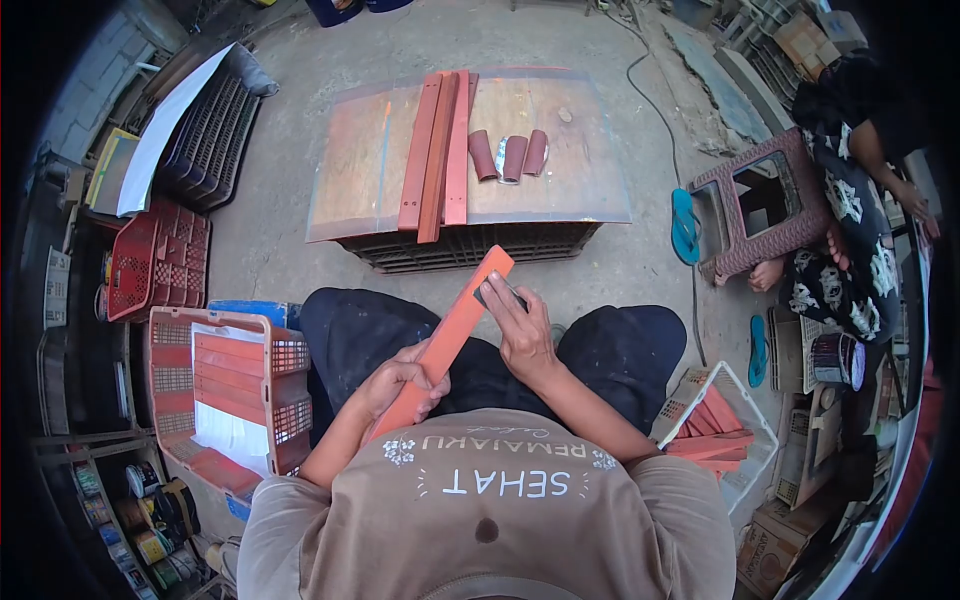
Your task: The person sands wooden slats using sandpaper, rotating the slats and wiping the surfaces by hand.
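Observation:
A long orange-red wooden slat (457,328) slants up and away from my body, over my lap. My left hand (397,383) is closed around its lower part, near my chest. On the slat's upper part, my right hand (524,332) presses a small dark pad (484,297) against the face, fingers stretched over it. Most of the pad is hidden under the fingers, so I cannot make out its exact kind. Ahead, several reddish slats (433,150) lie side by side on a board-topped crate (350,160). Beside them are reddish-brown curled sheets (515,158) that look like sandpaper.
To my left, a crate (157,375) holds stacked red slats (232,375). To my right, a pale crate (757,440) holds more slats (712,430). A person (850,230) sits at the right beside a brown stool (775,205). Teal sandals (685,228) and a cable (640,90) lie on the floor.

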The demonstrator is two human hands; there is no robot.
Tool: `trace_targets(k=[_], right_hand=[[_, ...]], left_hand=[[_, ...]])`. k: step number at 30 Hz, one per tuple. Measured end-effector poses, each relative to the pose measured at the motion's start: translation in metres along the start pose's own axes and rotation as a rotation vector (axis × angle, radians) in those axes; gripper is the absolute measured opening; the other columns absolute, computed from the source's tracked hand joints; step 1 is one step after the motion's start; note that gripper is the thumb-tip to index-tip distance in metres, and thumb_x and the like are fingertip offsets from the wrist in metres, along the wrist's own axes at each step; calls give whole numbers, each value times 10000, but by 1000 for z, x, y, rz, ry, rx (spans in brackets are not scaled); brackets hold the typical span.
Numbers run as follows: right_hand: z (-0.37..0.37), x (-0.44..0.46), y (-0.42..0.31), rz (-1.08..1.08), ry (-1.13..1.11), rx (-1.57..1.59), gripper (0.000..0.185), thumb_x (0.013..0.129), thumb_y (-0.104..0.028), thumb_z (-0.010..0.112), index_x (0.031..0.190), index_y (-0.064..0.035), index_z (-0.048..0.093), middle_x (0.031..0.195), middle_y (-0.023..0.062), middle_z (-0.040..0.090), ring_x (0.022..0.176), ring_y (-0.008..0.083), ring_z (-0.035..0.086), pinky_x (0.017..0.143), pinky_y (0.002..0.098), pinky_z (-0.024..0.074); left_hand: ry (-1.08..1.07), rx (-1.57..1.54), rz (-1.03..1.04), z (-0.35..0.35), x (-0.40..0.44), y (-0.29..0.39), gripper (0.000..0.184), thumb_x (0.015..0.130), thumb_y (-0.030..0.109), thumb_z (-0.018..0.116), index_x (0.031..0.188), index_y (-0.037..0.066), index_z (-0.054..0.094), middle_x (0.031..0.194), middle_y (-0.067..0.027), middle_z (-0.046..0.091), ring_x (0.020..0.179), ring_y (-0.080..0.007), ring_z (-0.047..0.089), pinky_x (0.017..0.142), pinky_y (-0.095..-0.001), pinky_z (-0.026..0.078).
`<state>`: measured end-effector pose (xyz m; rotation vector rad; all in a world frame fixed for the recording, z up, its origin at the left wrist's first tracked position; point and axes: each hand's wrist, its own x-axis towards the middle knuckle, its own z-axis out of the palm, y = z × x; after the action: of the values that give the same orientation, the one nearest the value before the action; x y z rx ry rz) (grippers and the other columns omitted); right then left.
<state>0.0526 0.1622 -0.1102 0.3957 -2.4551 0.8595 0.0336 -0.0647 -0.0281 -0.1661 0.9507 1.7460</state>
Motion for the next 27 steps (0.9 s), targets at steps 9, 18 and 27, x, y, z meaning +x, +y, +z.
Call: trace_targets(k=[9,18,27], right_hand=[[1,2,-7,68,-59,17,667,689,176,425,1329,0,494,1395,171,469,1353,390,350,1092,530,277],[3,-1,9,94,-37,-82,761,645,160,478,1368,-82,481,1424,88,456,1200,381,469,962,440,413],[-4,2,5,227,-113,-106,766,653,151,448,1365,-125,496,1443,108,424,1076,377,484,954,432,384]], left_hand=[[-30,-33,-11,-6,2,-5,736,665,20,464,1385,79,323,718,-124,506,467,-160,489,407,-271,459],[-29,0,-54,-11,4,-6,722,653,26,468,1362,62,339,725,-126,512,472,-164,493,417,-274,456],[-20,-58,-73,-5,5,-5,742,653,50,485,1375,103,325,723,-146,493,481,-183,488,398,-279,442]])
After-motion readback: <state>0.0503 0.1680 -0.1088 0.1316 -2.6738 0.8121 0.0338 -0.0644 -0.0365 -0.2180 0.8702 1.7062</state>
